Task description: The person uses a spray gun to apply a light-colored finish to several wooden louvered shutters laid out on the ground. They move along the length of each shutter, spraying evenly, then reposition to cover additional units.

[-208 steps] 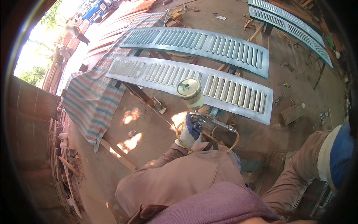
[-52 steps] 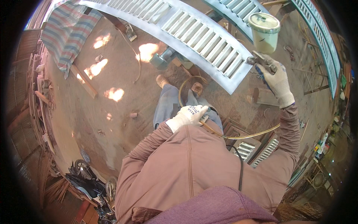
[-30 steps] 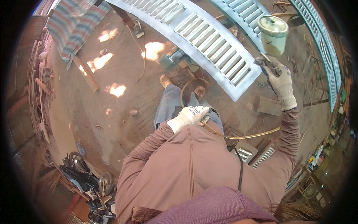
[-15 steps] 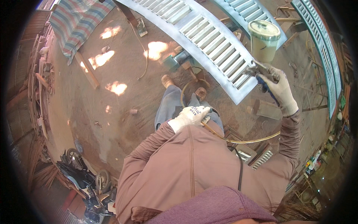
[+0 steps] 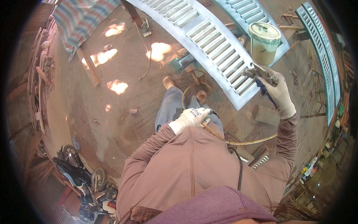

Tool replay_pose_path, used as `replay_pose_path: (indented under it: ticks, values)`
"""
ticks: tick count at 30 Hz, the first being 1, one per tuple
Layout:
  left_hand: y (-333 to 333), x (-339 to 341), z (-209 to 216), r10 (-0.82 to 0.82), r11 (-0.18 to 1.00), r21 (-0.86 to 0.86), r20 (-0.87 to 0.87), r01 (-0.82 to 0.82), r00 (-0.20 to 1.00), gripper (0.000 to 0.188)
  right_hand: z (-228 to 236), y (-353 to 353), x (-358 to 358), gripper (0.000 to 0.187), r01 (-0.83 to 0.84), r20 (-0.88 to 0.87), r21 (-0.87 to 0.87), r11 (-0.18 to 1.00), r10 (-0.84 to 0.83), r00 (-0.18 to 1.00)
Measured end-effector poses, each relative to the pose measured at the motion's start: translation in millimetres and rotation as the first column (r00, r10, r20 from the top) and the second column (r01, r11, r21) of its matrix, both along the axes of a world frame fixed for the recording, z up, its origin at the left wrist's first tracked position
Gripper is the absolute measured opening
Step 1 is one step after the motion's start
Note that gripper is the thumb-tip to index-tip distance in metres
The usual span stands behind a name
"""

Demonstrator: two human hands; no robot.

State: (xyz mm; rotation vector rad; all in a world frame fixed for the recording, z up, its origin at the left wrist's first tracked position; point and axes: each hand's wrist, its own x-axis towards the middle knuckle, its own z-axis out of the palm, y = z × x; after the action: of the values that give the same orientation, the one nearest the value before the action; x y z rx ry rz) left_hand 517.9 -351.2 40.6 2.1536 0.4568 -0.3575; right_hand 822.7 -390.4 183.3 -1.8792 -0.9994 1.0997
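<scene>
My right hand (image 5: 278, 93), in a white knit glove, is closed around a metal spray gun (image 5: 265, 75). A pale, translucent lidded cup (image 5: 264, 44) sits just beyond the gun and seems joined to it. The gun's front points left, over the right edge of a louvred shutter panel (image 5: 244, 98) in white and pale blue, close to its near end. At my waist, my left hand (image 5: 192, 117), also gloved, is closed around a yellowish hose (image 5: 238, 142). The hose runs right toward my right forearm and also loops near my feet.
A second blue louvred panel (image 5: 242, 10) lies beyond, and tall blue panels (image 5: 325, 71) stand at the right. Striped sheeting (image 5: 80, 28) hangs at far left. A motorbike (image 5: 76, 168) is at lower left. Wooden blocks (image 5: 265, 116) and a board (image 5: 88, 69) lie on the dirt floor.
The view has shifted slightly, so the panel sits a little lower in it. The spray gun has moved slightly farther up along the panel's right edge. My left hand stays on the hose.
</scene>
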Motion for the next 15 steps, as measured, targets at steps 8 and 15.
replay_pose_path:
  ticks: [8,15]
  values:
    - [9,-2,7,-0.004,1.000,-0.005,0.032,0.004,0.999,0.035,-15,23,27,0.037,0.086,0.286,-0.120,0.989,-0.048,0.957]
    - [15,-9,1,0.009,1.000,0.009,0.055,-0.010,0.998,0.036,-18,38,20,0.040,0.102,0.565,0.067,0.993,-0.122,0.816]
